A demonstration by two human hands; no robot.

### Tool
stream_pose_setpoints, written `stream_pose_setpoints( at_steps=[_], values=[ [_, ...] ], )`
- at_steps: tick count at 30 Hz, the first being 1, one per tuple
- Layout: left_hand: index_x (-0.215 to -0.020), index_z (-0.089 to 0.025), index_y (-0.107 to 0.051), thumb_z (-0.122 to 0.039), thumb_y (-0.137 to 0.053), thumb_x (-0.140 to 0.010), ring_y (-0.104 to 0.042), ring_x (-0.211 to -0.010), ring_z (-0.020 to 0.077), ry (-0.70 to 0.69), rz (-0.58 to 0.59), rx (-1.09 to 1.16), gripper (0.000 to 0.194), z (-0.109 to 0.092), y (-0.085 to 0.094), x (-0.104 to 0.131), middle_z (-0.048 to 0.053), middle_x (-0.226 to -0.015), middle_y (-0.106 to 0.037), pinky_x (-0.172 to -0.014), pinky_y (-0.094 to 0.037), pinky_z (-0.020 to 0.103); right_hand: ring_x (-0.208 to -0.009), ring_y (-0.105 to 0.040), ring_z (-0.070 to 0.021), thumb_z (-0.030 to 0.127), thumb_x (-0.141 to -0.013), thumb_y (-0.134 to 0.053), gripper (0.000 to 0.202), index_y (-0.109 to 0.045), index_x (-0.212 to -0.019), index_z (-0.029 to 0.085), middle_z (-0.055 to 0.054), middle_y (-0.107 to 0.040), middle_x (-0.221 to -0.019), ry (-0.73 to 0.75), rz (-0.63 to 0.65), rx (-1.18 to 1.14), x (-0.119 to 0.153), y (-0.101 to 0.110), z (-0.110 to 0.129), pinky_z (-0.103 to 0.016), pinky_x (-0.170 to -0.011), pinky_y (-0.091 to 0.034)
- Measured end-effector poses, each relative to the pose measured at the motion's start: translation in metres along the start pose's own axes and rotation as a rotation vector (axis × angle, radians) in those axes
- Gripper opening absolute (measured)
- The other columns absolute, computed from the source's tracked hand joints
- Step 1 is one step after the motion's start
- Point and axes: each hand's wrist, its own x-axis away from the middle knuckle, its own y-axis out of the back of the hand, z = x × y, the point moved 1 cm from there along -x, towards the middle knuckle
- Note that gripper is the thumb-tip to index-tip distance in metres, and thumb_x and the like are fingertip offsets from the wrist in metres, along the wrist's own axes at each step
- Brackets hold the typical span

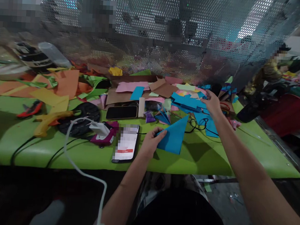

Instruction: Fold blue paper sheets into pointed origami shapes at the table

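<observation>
Clearly, the left fingers [161,135] pinch the blue sheet [174,137], which could crease under too tight a grip; half-open right fingers [210,94], hold unclear, might scatter nearby blue scraps [188,101] by brushing them.

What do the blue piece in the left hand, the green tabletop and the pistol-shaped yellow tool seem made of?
Blue piece, in the left hand: matte paper or thin card, by its flat face and crisp straight edges.
Green tabletop: smooth, probably vinyl or plastic covering, judging by its soft sheen.
Yellow tool: likely hard molded plastic, slightly glossy.
</observation>
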Motion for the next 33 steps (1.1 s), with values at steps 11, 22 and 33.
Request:
stream_pose_setpoints(
  at_steps=[11,22,33],
  values=[
    [-0.076,-0.019,-0.058,-0.049,-0.067,-0.077,-0.048,-0.066,0.0129,-0.162,0.051,-0.175,0.031,-0.002,-0.020,0.009,-0.003,-0.068,-0.054,-0.061,-0.039,0.024,-0.072,-0.062,-0.0190,0.051,-0.055,-0.086,0.040,-0.066,-0.073,0.021,-0.001,-0.069,-0.074,-0.270,0.398,-0.642,0.141,-0.014,0.064,-0.033,-0.070,-0.051],
    [-0.114,-0.022,-0.065,-0.027,-0.054,-0.093,-0.062,-0.103,0.0262,-0.405,0.123,-1.080,0.024,-0.004,-0.024,0.036,0.008,-0.109,-0.069,-0.086,-0.047,0.038,-0.072,-0.061,-0.0223,0.046,-0.075,-0.069,0.025,-0.069,-0.073,0.021,-0.002,-0.065,-0.068,-0.057,0.383,-0.078,0.167,0.006,0.017,-0.036,-0.072,-0.048],
    [-0.124,-0.024,-0.066,-0.021,-0.043,-0.099,-0.059,-0.116,0.0239,-0.631,0.240,-1.331,0.035,0.012,-0.023,0.054,0.004,-0.128,-0.068,-0.098,-0.044,0.042,-0.132,-0.050,-0.0266,0.040,-0.100,-0.045,0.043,-0.052,-0.141,0.032,-0.003,-0.056,-0.146,0.427,0.581,0.462,0.218,0.016,0.030,-0.048,-0.106,-0.041]
  ],
)
